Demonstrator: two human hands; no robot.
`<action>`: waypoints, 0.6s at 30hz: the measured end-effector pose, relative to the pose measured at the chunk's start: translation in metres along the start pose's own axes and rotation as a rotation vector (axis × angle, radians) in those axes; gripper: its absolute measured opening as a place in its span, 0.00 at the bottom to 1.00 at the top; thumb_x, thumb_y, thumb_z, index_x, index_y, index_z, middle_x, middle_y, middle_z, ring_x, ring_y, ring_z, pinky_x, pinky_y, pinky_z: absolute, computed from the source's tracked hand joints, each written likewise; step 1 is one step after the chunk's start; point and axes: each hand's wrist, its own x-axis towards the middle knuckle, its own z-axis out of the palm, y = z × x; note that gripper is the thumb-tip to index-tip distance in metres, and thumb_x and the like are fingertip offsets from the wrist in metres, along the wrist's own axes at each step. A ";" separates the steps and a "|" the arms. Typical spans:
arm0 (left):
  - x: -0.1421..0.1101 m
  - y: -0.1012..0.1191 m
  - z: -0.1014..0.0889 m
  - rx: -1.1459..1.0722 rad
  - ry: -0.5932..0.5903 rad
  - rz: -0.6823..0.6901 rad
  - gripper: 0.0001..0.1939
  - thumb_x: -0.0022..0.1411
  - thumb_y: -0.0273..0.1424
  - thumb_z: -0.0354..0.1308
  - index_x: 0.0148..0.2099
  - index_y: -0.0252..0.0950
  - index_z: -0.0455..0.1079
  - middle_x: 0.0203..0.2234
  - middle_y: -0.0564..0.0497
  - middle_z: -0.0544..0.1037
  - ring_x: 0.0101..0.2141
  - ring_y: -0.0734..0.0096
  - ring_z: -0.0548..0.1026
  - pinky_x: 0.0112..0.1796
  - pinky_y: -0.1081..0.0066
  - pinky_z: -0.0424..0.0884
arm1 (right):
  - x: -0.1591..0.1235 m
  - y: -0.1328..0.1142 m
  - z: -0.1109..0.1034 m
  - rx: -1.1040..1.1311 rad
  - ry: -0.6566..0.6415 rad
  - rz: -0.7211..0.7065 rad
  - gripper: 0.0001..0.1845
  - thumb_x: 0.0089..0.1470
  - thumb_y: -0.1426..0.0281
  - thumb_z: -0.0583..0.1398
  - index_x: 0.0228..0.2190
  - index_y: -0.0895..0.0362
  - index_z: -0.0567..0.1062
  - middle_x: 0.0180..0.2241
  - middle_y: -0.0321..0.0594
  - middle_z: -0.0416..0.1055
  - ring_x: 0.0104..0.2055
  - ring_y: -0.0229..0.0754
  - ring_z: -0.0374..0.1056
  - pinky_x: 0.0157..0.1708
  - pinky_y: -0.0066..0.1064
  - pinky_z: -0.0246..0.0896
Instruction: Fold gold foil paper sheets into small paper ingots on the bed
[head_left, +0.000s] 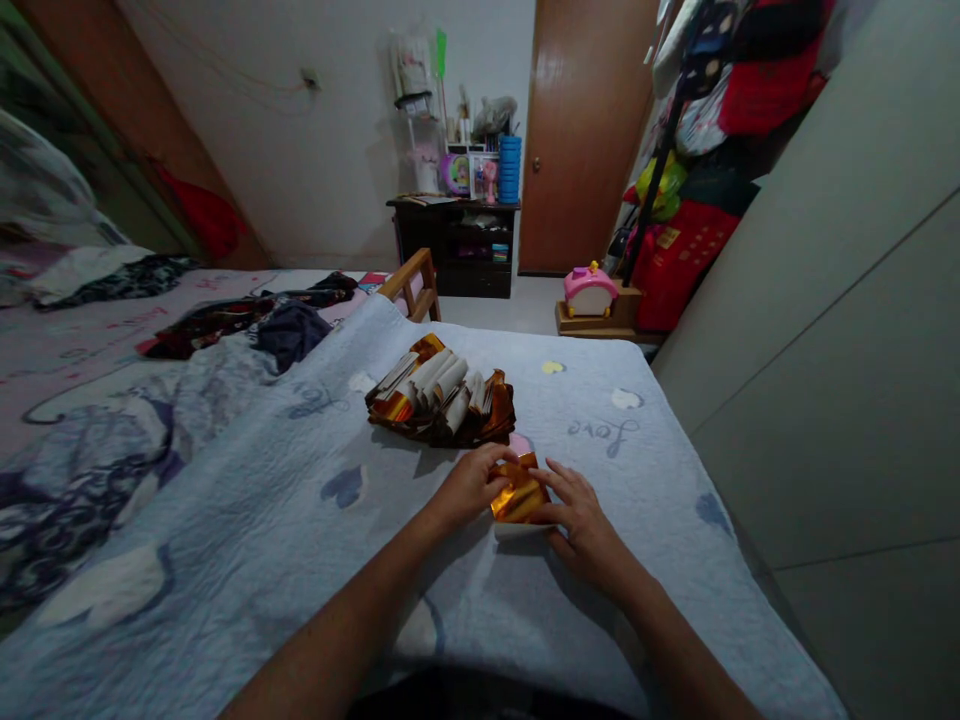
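Gold foil sheet [519, 492] sits between your hands on the blanket [300, 500], long axis running away from you. Left hand [471, 487] and right hand [579, 517] both pinch its edges, equally near. Foil pile [442, 402] lies just beyond.

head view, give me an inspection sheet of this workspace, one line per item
surface: pale blue quilt with heart prints and the word love, spread flat over the bed
job's things: one gold foil sheet lying on the quilt between both hands; behind it a pile of gold foil papers, some showing white backs
clutter: dark clothes heaped at the quilt's far left edge
hands: left hand and right hand both touch the gold foil sheet, fingers pressing its edges
cables: a thin wire on the far wall, details too small to tell
surroundings: dark shelf unit crowded with small items, brown door, pink toy on the floor, bags hanging at right
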 end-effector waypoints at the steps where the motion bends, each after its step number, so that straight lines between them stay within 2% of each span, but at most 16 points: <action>1: 0.000 0.000 0.002 0.012 0.007 0.001 0.19 0.53 0.18 0.54 0.46 0.35 0.76 0.43 0.46 0.80 0.44 0.64 0.77 0.47 0.67 0.71 | -0.001 0.000 0.001 0.011 -0.016 0.005 0.28 0.45 0.85 0.56 0.43 0.48 0.80 0.63 0.41 0.65 0.70 0.58 0.51 0.64 0.67 0.43; 4: 0.000 -0.005 0.003 0.041 0.017 0.004 0.16 0.55 0.18 0.53 0.42 0.35 0.77 0.42 0.46 0.80 0.44 0.63 0.77 0.48 0.66 0.70 | -0.003 0.002 0.006 0.078 -0.039 0.022 0.30 0.46 0.84 0.54 0.44 0.48 0.80 0.57 0.43 0.72 0.66 0.55 0.59 0.63 0.67 0.45; 8: -0.004 -0.009 0.001 0.058 -0.033 -0.048 0.13 0.56 0.19 0.53 0.37 0.35 0.77 0.35 0.48 0.81 0.39 0.64 0.77 0.45 0.67 0.70 | -0.004 0.004 0.009 0.232 -0.009 0.070 0.28 0.46 0.83 0.51 0.43 0.50 0.80 0.53 0.43 0.75 0.62 0.50 0.64 0.65 0.64 0.42; 10: -0.007 -0.007 -0.001 0.064 -0.026 -0.087 0.16 0.56 0.20 0.53 0.43 0.36 0.77 0.36 0.49 0.81 0.38 0.64 0.78 0.43 0.68 0.70 | -0.004 0.003 0.006 0.374 -0.010 0.114 0.27 0.46 0.81 0.51 0.42 0.51 0.80 0.50 0.42 0.77 0.61 0.49 0.66 0.66 0.62 0.40; 11: -0.008 -0.005 -0.003 0.058 -0.005 -0.102 0.20 0.56 0.20 0.53 0.49 0.36 0.76 0.37 0.49 0.81 0.38 0.65 0.78 0.42 0.68 0.70 | -0.004 0.003 0.004 0.465 0.003 0.139 0.25 0.46 0.80 0.51 0.41 0.52 0.80 0.48 0.42 0.78 0.60 0.50 0.67 0.66 0.61 0.43; 12: -0.009 -0.003 -0.004 0.044 0.021 -0.113 0.25 0.56 0.20 0.54 0.56 0.37 0.72 0.37 0.50 0.81 0.37 0.65 0.78 0.41 0.69 0.70 | -0.003 0.003 0.002 0.567 0.022 0.164 0.23 0.47 0.78 0.51 0.40 0.53 0.80 0.49 0.43 0.78 0.59 0.50 0.67 0.65 0.57 0.49; 14: -0.010 0.003 -0.005 0.010 0.071 -0.122 0.34 0.57 0.21 0.55 0.66 0.37 0.61 0.35 0.51 0.81 0.36 0.67 0.78 0.41 0.70 0.70 | -0.002 0.003 -0.003 0.742 0.133 0.252 0.19 0.51 0.75 0.51 0.36 0.54 0.79 0.51 0.45 0.76 0.55 0.51 0.70 0.55 0.48 0.64; 15: -0.010 0.006 -0.006 -0.001 0.089 -0.118 0.33 0.57 0.21 0.55 0.66 0.37 0.61 0.35 0.51 0.80 0.36 0.67 0.78 0.41 0.69 0.70 | -0.001 0.004 -0.005 0.767 0.206 0.291 0.17 0.55 0.72 0.51 0.34 0.54 0.79 0.50 0.46 0.76 0.54 0.51 0.70 0.51 0.45 0.68; 17: -0.010 0.012 -0.006 0.013 0.125 -0.093 0.23 0.58 0.22 0.55 0.57 0.37 0.70 0.37 0.50 0.80 0.39 0.66 0.77 0.43 0.68 0.70 | 0.001 0.005 -0.009 0.739 0.342 0.411 0.15 0.60 0.65 0.52 0.36 0.54 0.79 0.47 0.46 0.76 0.47 0.49 0.72 0.41 0.38 0.70; 18: -0.009 0.014 -0.006 0.032 0.145 -0.074 0.17 0.58 0.23 0.55 0.50 0.37 0.73 0.37 0.49 0.80 0.40 0.65 0.77 0.44 0.68 0.70 | 0.002 0.005 -0.010 0.712 0.385 0.476 0.14 0.60 0.62 0.55 0.40 0.53 0.79 0.45 0.45 0.77 0.40 0.45 0.72 0.35 0.35 0.69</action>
